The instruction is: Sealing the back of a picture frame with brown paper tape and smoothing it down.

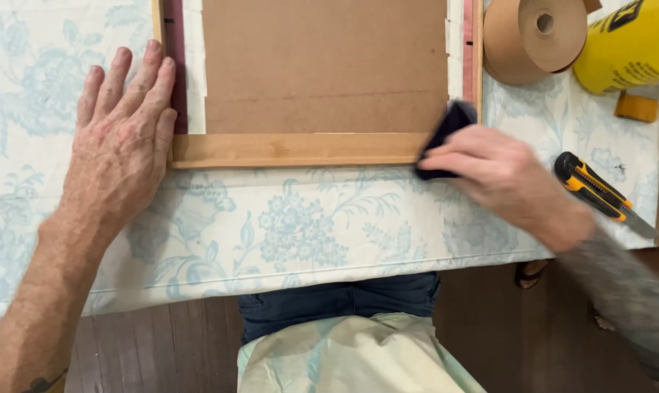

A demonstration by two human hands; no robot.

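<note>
A wooden picture frame lies face down on a table covered with a pale cloth printed with blue flowers, its brown cardboard backing facing up and its lower rail running across the middle of the view. The right hand is at the lower right corner of the frame, its fingers pinched closed around a small dark blue cloth, which sticks out from the fingertips and presses against the frame's corner where the lower rail meets the right rail. The cloth thus sits at the tip of the hand, between it and the wood, touching both. The left hand lies flat and open at the frame's lower left corner, palm down on the tablecloth, fingers spread and holding nothing (the index finger rests along the outer edge of the left rail). Past the frame's right rail, near its upper end, sits a roll of brown paper tape, and just beyond it a yellow cylindrical container lying on its side. Below these, to the right of the frame's lower right corner and just beyond the right hand, rests a yellow and black utility knife, untouched. Below the frame, past the table's near edge, the person's dark shorts and light shirt show above a dark wooden floor.
</note>
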